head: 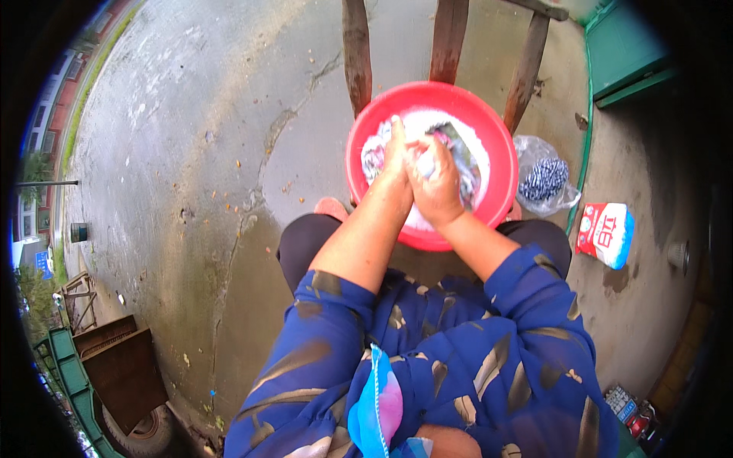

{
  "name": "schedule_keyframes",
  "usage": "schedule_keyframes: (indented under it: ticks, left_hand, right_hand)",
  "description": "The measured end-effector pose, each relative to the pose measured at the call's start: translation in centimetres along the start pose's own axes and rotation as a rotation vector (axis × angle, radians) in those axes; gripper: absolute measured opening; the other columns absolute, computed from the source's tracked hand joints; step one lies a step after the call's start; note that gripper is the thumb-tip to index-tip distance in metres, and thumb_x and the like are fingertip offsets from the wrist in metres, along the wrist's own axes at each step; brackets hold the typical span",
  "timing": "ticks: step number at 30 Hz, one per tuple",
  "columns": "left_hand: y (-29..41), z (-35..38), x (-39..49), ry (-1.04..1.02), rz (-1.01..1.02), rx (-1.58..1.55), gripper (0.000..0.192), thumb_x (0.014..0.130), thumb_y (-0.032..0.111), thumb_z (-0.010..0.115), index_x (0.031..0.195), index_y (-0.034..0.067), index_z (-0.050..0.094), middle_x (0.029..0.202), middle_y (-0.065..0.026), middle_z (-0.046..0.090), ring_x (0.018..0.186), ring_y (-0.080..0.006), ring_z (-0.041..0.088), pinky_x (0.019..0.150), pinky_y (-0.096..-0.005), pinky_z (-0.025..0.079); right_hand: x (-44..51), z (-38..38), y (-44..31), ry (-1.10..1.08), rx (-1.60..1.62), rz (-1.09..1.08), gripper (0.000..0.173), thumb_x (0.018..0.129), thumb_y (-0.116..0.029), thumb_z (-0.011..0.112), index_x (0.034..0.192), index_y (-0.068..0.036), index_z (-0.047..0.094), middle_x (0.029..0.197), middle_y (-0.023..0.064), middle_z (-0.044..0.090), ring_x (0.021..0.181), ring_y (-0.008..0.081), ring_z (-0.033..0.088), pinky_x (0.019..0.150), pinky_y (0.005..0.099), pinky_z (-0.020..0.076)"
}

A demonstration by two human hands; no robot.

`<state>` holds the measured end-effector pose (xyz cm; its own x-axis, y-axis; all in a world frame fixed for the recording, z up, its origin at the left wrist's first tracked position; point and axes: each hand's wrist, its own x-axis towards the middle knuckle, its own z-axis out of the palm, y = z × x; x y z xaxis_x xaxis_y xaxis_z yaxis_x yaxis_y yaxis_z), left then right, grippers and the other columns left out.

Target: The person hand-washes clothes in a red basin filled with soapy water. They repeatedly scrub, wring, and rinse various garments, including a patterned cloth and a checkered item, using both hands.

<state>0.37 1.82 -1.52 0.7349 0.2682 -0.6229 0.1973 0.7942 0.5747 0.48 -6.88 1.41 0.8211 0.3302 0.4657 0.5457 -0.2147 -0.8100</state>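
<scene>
A red plastic basin [430,86] stands in front of me between my knees. White suds [421,117] and wet patterned cloth [375,156] fill it. My left hand [397,150] and my right hand [435,183] meet over the middle of the basin, their palms and wrists close together. Foam shows between the fingers of my right hand; whether cloth is gripped there I cannot tell. More wet cloth, grey and pink [461,151], lies in the suds right of my hands.
Wooden legs [449,40] stand behind the basin. To its right are a clear plastic bag [535,150] with dark patterned cloth [544,178], a red, white and blue detergent bag [606,233] and a green door [627,54]. A rusty metal box [123,372] is at lower left.
</scene>
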Motion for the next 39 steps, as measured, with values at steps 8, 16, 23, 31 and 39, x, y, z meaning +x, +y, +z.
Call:
schedule_keyframes:
  ticks: [8,16,23,31,39]
  left_hand:
    - [-1.9,0.5,1.0,-0.092,0.030,-0.097,0.054,0.095,0.051,0.034,0.096,0.004,0.061,0.085,-0.0122,0.062,0.072,-0.0223,0.060,0.062,-0.0386,0.049]
    - [-2.2,0.3,0.1,-0.067,0.111,0.197,0.044,0.098,0.039,0.033,0.109,0.003,0.056,0.098,-0.0128,0.061,0.088,-0.0235,0.060,0.074,-0.0364,0.050]
    - [1.3,-0.5,-0.6,-0.176,0.105,0.079,0.036,0.095,0.042,0.042,0.091,0.012,0.061,0.078,-0.0070,0.062,0.069,-0.0196,0.061,0.065,-0.0341,0.052]
    - [-1.5,0.5,-0.3,0.024,0.103,0.203,0.051,0.095,0.044,0.035,0.104,0.000,0.060,0.092,-0.0133,0.063,0.077,-0.0217,0.060,0.069,-0.0350,0.049]
    - [-1.2,1.3,-2.4,0.096,0.059,0.202,0.050,0.097,0.041,0.040,0.115,-0.002,0.057,0.104,-0.0135,0.063,0.096,-0.0186,0.058,0.082,-0.0317,0.046]
  right_hand:
    - [0.8,0.1,1.2,0.149,-0.067,0.257,0.016,0.081,-0.013,0.061,0.096,-0.008,0.058,0.088,0.0148,0.064,0.084,0.0345,0.062,0.075,0.0423,0.0482]
    - [1.7,-0.1,1.3,0.236,-0.075,0.251,0.016,0.084,-0.011,0.060,0.099,-0.007,0.056,0.087,0.0145,0.063,0.082,0.0303,0.062,0.073,0.0383,0.0485]
    - [-0.7,0.4,-2.9,-0.140,0.063,0.030,0.018,0.077,-0.006,0.060,0.096,-0.005,0.058,0.090,0.0149,0.063,0.087,0.0371,0.060,0.077,0.0425,0.0469]
    - [1.4,0.4,0.7,0.287,0.009,0.281,0.018,0.081,-0.008,0.060,0.099,-0.007,0.056,0.088,0.0173,0.063,0.083,0.0351,0.062,0.074,0.0414,0.0480]
    - [1.9,-0.2,-0.1,0.166,0.146,0.362,0.013,0.085,-0.010,0.057,0.098,-0.008,0.056,0.092,0.0177,0.063,0.087,0.0338,0.062,0.078,0.0395,0.0481]
